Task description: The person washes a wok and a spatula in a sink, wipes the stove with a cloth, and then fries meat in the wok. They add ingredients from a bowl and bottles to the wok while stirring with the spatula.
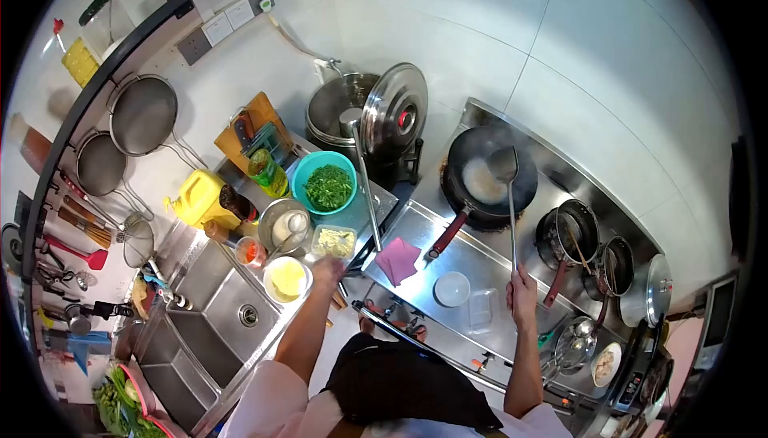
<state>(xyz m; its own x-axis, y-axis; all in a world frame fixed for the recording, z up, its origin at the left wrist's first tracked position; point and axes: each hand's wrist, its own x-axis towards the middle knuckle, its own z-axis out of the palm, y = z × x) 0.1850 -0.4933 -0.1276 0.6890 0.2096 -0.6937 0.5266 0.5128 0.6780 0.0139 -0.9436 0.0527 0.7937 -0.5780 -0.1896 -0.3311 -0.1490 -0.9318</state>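
My right hand is closed around the long handle of a metal wok spatula. The spatula's head is inside a dark wok, over a pale, steaming patch of liquid. My left hand is at the counter edge, beside a clear tub of pale chopped food and a white bowl with yellow contents. Its fingers are too small and partly hidden to tell whether they grip anything. A steel bowl with white contents and a spoon stands just beyond.
A turquoise bowl of chopped greens and a yellow jug stand at the left. A long ladle leans from a big pot. A purple cloth and small white bowl lie before the wok; saucepans sit right; the sink left.
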